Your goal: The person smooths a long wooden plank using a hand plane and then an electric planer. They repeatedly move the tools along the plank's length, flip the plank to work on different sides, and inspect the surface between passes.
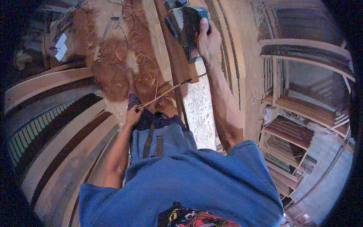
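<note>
Right hand (210, 42) grips teal-and-black boxy power tool (189, 32), top centre; left hand (133, 114) pinches thin tan cord (163, 94), centre-left. Keep tool flat on brown wooden board (180, 62), cord clear.

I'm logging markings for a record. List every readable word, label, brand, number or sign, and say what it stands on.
No text is readable.
Power tool under the right hand: any marking is too small and blurred.
Pale sheets at left: any print is too small.
Colourful patch at the lower edge: no readable letters.
</note>
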Motion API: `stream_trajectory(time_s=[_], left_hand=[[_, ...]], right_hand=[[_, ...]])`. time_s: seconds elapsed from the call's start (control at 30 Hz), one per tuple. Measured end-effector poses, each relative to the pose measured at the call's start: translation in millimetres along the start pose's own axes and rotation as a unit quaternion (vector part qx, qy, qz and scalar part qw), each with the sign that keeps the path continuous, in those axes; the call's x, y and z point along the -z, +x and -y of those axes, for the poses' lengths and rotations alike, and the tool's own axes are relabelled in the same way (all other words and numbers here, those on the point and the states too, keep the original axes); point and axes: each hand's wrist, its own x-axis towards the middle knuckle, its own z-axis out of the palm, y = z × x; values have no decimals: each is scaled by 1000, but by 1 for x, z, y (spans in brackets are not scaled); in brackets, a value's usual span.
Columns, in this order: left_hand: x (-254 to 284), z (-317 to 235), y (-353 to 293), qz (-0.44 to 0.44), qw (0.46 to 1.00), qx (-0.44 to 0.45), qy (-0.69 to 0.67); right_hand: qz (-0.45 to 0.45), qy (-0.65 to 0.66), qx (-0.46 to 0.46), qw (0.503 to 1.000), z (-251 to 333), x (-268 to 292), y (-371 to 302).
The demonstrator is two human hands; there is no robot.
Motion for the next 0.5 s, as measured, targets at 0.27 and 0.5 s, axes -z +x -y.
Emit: stream_trajectory(time_s=[0.27, 0.5], left_hand=[[0, -3, 18, -36, 998, -52, 1], [4, -13, 32, 45, 987, -106, 112]], right_hand=[[20, -28, -77, 996, -17, 99, -206], [12, 6, -159, 987, -34, 136, -287]])
